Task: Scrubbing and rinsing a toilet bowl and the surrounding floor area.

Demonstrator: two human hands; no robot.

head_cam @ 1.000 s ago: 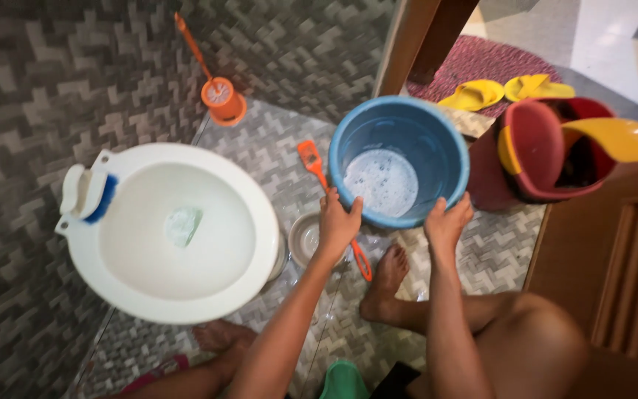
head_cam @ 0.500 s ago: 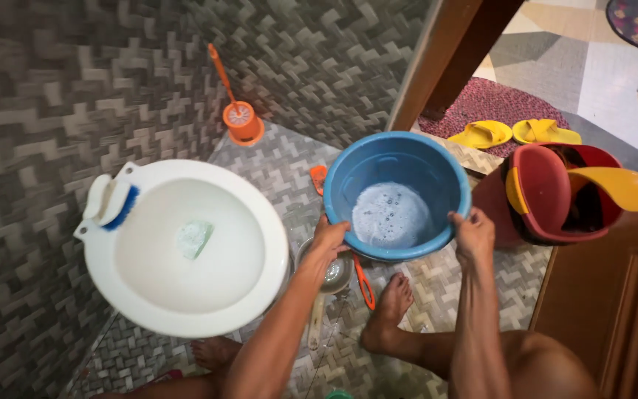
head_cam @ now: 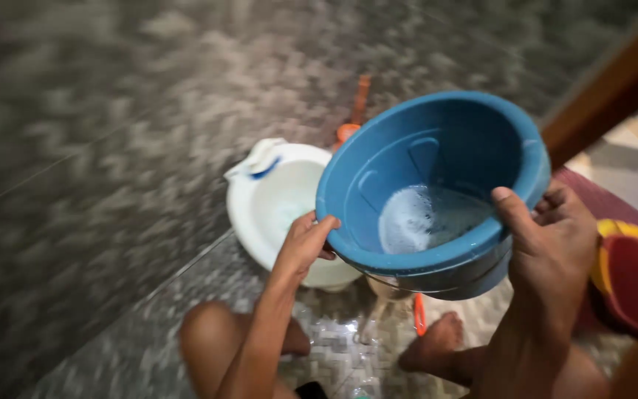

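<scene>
A blue plastic basin (head_cam: 437, 159) was held up off the floor, between the two hands and tilted so that its open side faced the camera. A shallow pool of soapy, foamy water (head_cam: 426, 218) was seen at its lowest inner part. The left hand (head_cam: 304, 247) was curled round the rim on the basin's left side, the thumb laid over the edge and the fingers tucked underneath. The right hand (head_cam: 555, 236) was clamped on the rim at the right side, the thumb pressed inside the lip and the fingers wrapped round the outer wall.

Behind and below the basin, a white toilet bowl (head_cam: 278, 199) stood on the tiled floor (head_cam: 208, 325), with a white and blue object resting on its far rim; the object was too blurred to be told apart further. An orange brush holder (head_cam: 350, 125) stood against the grey patterned wall (head_cam: 112, 133) just beyond the bowl. Beneath the basin an orange handle (head_cam: 419, 314) lay on the floor beside a bare foot (head_cam: 437, 343). At the right edge a red and yellow container (head_cam: 633, 281) was partly seen. Much of the scene was smeared by motion blur.
</scene>
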